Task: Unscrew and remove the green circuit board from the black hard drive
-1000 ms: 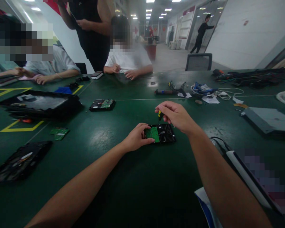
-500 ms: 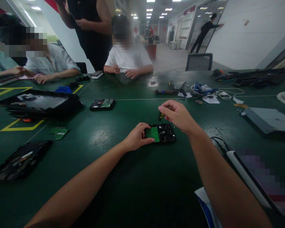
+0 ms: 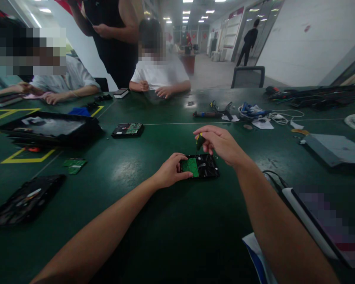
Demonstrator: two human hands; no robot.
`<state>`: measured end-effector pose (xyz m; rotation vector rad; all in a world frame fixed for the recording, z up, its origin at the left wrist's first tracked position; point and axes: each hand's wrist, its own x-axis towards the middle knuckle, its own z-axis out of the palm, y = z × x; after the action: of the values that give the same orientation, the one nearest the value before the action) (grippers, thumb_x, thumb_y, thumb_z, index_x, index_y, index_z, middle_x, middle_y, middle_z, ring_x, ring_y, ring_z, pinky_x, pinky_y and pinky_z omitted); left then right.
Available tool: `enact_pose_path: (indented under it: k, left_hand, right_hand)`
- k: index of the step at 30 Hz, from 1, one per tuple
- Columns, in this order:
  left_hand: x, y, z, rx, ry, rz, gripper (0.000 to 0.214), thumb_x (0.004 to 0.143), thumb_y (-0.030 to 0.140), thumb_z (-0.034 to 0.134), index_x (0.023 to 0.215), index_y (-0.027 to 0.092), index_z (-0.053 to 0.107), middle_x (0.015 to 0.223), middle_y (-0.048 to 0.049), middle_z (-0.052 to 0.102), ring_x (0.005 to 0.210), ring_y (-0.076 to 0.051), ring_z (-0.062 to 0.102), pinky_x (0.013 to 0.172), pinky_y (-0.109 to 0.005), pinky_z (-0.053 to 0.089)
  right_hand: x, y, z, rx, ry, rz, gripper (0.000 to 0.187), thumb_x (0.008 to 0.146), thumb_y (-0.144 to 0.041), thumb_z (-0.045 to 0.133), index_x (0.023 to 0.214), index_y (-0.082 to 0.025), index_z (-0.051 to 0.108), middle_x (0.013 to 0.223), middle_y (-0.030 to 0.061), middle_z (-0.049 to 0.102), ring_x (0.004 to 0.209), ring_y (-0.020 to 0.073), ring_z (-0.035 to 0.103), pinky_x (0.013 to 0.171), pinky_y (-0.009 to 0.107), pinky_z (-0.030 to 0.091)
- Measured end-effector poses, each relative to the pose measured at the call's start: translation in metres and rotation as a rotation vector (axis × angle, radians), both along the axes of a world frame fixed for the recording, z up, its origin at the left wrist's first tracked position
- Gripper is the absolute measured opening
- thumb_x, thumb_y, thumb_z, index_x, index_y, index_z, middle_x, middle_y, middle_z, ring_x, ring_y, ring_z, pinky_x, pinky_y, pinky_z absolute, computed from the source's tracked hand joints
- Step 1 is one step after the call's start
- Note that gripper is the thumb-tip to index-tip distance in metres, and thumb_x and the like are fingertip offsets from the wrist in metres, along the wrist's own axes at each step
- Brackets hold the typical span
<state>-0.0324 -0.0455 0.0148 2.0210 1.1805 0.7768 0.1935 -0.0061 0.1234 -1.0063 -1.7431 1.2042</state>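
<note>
A black hard drive [image 3: 207,165] with a green circuit board [image 3: 190,167] lies flat on the dark green table. My left hand [image 3: 174,170] grips its left end, thumb along the near edge and fingers on the far side. Above the drive's far edge, my right hand [image 3: 217,142] is closed around a screwdriver [image 3: 200,141] with a yellow and dark handle. The tool points down toward the board; whether its tip touches anything is too small to tell. A few tiny bits, perhaps screws, lie beside the right hand.
Another hard drive [image 3: 127,129] sits farther back. To the left are a loose circuit board [image 3: 75,165], a black tray [image 3: 47,128] and a black casing [image 3: 28,199]. Cables [image 3: 254,111] and a grey metal box [image 3: 334,150] occupy the right. Other people sit or stand across the table.
My right hand has shifted its grip on the screwdriver, with the fingers now reaching over the handle. My left hand and the drive stay put. A person in the background has lowered an arm.
</note>
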Motion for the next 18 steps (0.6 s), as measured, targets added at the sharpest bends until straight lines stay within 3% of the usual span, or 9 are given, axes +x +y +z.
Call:
enact_pose_path:
  k: [6, 12, 18]
  left_hand:
    - [-0.0002, -0.0004, 0.0015, -0.006, 0.008, -0.004, 0.061, 0.081, 0.050, 0.080, 0.131, 0.022, 0.058, 0.138, -0.0127, 0.051, 0.074, -0.013, 0.058, 0.068, -0.034, 0.057]
    - [-0.0013, 0.0000, -0.0003, -0.013, -0.003, -0.008, 0.062, 0.081, 0.051, 0.080, 0.132, 0.023, 0.057, 0.139, -0.0125, 0.051, 0.076, -0.014, 0.059, 0.068, -0.035, 0.058]
    - [-0.0006, 0.0004, -0.0010, -0.009, -0.001, -0.005, 0.063, 0.080, 0.052, 0.080, 0.131, 0.023, 0.057, 0.139, -0.0130, 0.051, 0.075, -0.014, 0.059, 0.068, -0.034, 0.058]
  right_hand:
    - [0.0049, 0.0037, -0.0063, 0.077, -0.070, -0.084, 0.019, 0.093, -0.041, 0.063, 0.097, -0.023, 0.067, 0.076, 0.0018, 0.063, 0.063, 0.0135, 0.056, 0.050, 0.026, 0.041]
    - [0.0047, 0.0024, -0.0033, 0.071, -0.036, -0.045, 0.016, 0.095, -0.036, 0.059, 0.100, -0.023, 0.067, 0.104, 0.0049, 0.072, 0.060, 0.0099, 0.055, 0.049, 0.026, 0.039]
    - [0.0028, 0.0006, -0.0002, 0.009, -0.015, -0.004, 0.024, 0.097, -0.039, 0.054, 0.101, -0.022, 0.072, 0.104, 0.0063, 0.072, 0.061, 0.0109, 0.058, 0.049, 0.026, 0.042]
